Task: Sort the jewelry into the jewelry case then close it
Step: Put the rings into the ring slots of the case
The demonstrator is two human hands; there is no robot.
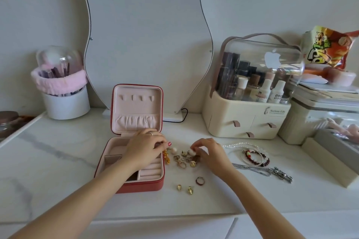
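White desk [58,170]: beside the open jewelry case [136,161], a gold chain [166,156] is pinched by the left hand [144,146] and a pearl piece [192,152] by the right hand [208,151]; both likely need placing inside the case next.

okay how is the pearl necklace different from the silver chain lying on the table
The pearl necklace is white beads, lying farther back near the cream organizer; the silver chain is woven metal with a clasp, nearer the table's front. Both lie untouched, right of the right hand.
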